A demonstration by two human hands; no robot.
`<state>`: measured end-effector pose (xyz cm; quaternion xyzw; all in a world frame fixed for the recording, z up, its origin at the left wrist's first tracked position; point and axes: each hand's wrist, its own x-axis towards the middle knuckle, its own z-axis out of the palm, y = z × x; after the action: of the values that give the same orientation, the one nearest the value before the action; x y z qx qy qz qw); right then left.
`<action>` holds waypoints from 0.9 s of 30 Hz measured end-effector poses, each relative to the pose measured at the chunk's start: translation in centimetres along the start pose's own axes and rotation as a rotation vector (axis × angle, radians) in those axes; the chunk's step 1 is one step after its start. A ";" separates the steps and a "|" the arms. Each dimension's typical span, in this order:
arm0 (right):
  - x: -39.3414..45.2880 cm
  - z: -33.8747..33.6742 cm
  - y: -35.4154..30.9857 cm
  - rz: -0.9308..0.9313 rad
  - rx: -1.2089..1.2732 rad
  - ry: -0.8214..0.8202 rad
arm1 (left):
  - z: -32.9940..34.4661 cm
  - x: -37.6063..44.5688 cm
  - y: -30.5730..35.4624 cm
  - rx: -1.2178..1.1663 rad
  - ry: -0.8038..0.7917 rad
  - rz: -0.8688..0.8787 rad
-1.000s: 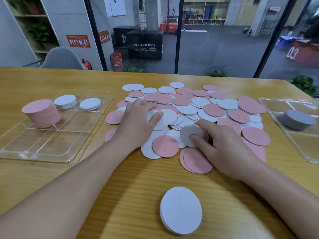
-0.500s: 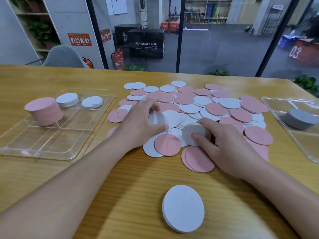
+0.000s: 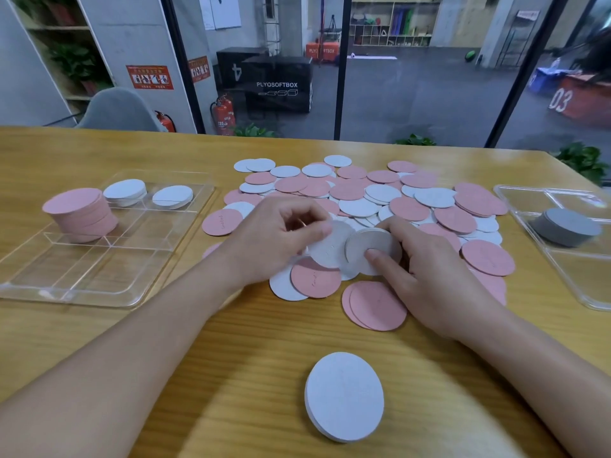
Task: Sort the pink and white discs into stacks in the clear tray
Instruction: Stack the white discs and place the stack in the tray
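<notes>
A loose heap of pink and white discs (image 3: 390,200) covers the middle of the wooden table. My left hand (image 3: 274,236) pinches a white disc (image 3: 325,249) lifted off the heap. Beside it my right hand (image 3: 429,269) holds a small stack of white discs (image 3: 367,242) between thumb and fingers. The clear tray (image 3: 99,279) on the left carries a pink stack (image 3: 81,213) and two low white stacks (image 3: 125,191) in its far compartments.
A thin white stack (image 3: 344,396) lies alone near the table's front edge. A second clear tray (image 3: 575,282) at the right holds a grey stack (image 3: 567,226). Two overlapping pink discs (image 3: 375,305) lie under my right wrist. A glass wall stands behind the table.
My left hand picked a white disc out of the heap and carried it right, towards the small stack in my right hand. My right hand raised that stack slightly.
</notes>
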<state>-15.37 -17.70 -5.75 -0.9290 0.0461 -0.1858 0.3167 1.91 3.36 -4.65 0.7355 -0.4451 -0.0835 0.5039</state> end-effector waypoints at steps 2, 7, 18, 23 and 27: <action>0.0 0.0 -0.1 -0.003 0.010 -0.009 | 0.6 -0.2 0.3 -0.012 -0.075 0.013; -0.1 0.4 -0.1 -0.064 -0.037 -0.047 | 1.6 -0.8 0.3 -0.121 -0.200 -0.043; -0.1 0.2 0.2 -0.041 -0.065 -0.047 | -1.1 -0.1 -1.2 0.568 0.079 -0.160; 0.0 0.2 0.1 -0.027 -0.053 -0.066 | -0.9 -0.2 -1.1 0.555 0.083 -0.219; 0.0 0.2 0.2 -0.026 -0.054 -0.072 | -1.0 -0.1 -0.9 0.435 0.134 -0.272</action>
<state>-15.32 -17.71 -6.02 -0.9438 0.0276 -0.1548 0.2906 2.96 4.17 -4.95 0.8835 -0.3153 -0.0037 0.3465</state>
